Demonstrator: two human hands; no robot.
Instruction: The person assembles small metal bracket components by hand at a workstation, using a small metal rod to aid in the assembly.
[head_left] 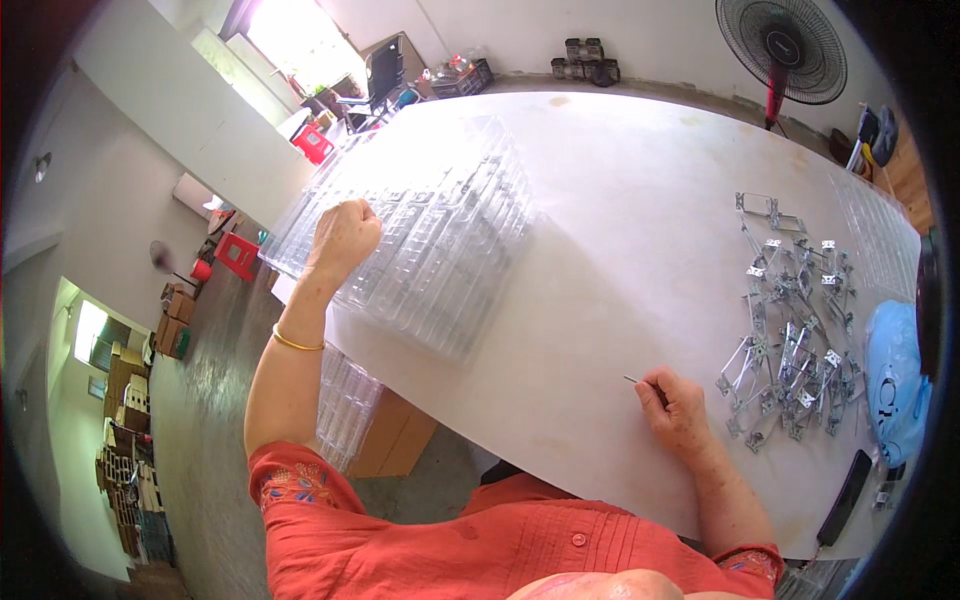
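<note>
My left hand (348, 232) is closed in a fist at the left side of a tall stack of clear plastic trays (430, 270). Its curled fingers hide whatever may be inside, and I cannot tell whether it touches the trays. Over the table's near right part, my right hand (672, 408) is closed with a thin metal rod (630, 379) poking out between thumb and fingers. Just to the right of it lies a loose pile of small silver metal brackets (795, 345) with hinged arms.
The white table (590, 300) bears everything. On its right are a blue plastic bag (895, 380), a black long object (846, 497) and flat clear trays (878, 235). A cardboard box (395, 432) with more trays stands below the left edge. A fan (782, 48) stands beyond.
</note>
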